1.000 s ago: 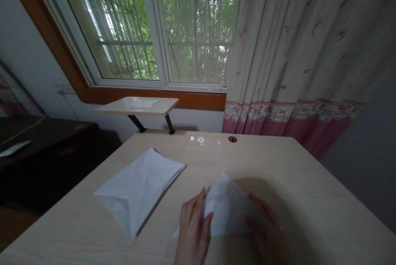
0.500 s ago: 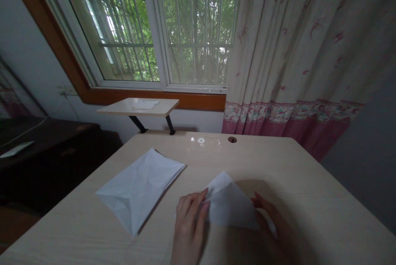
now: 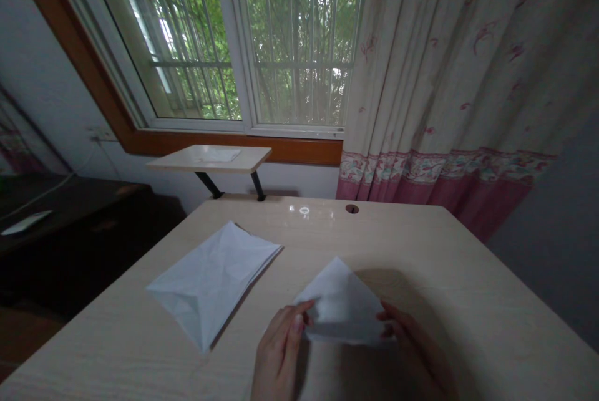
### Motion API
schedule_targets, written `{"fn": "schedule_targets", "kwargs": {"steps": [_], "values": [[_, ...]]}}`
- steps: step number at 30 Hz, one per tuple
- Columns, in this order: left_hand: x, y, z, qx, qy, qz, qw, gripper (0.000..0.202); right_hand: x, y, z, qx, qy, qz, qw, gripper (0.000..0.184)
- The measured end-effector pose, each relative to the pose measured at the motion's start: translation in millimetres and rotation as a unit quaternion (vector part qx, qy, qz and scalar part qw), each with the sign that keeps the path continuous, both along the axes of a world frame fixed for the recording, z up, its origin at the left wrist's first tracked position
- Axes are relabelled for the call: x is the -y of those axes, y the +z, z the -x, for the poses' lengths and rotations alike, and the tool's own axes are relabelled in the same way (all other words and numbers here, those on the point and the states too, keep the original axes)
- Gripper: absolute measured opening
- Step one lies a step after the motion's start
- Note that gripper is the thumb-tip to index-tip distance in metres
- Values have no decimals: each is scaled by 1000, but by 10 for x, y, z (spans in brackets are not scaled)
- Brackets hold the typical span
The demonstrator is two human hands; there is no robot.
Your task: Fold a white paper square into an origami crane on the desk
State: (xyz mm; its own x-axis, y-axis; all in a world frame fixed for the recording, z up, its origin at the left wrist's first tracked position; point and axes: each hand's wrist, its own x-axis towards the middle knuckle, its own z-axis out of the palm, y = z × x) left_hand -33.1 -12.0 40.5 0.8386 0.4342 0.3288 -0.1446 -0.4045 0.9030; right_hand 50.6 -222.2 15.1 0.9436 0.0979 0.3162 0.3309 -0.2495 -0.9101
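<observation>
A sheet of thin white paper (image 3: 344, 298), folded to a triangle with its point away from me, lies on the desk in front of me. The fingers of my left hand (image 3: 281, 342) are closed on its left corner, forefinger on top and thumb at the near edge. My right hand (image 3: 407, 338), in shadow, has its fingertips closed on the right corner. Part of that corner is hidden under the fingers. To the left lies a stack of creased white paper (image 3: 215, 279), apart from both hands.
The pale wooden desk (image 3: 397, 239) has a round cable hole (image 3: 352, 209) near its back edge. A small raised shelf (image 3: 253, 161) on black legs stands at the back left, with white paper on it. Behind are a barred window and a patterned curtain (image 3: 421, 108). A dark cabinet (image 3: 93, 201) stands left.
My left hand has moved a little left and nearer to me, out to the corner. The folded paper now shows a fuller, flatter triangle. My right fingertips have shifted slightly.
</observation>
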Motion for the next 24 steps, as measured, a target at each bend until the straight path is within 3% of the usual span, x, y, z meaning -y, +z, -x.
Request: {"fn": "schedule_targets", "kwargs": {"steps": [6, 11, 17, 20, 24], "values": [[-94, -126, 51, -38, -30, -74, 996, 39, 151, -71, -26, -38, 41, 4, 998, 33], [-161, -212, 47, -50, -55, -185, 980, 29, 217, -69, -64, -54, 76, 76, 993, 34], [-176, -310, 33, -47, -59, -280, 957, 23, 223, -191, -107, 21, 106, 172, 979, 32], [-171, -344, 29, -51, -55, -324, 943, 24, 233, -280, -159, 94, 151, 238, 955, 31], [-171, -342, 12, -59, -75, -372, 923, 33, 217, -298, -204, 169, 201, 354, 898, 33]]}}
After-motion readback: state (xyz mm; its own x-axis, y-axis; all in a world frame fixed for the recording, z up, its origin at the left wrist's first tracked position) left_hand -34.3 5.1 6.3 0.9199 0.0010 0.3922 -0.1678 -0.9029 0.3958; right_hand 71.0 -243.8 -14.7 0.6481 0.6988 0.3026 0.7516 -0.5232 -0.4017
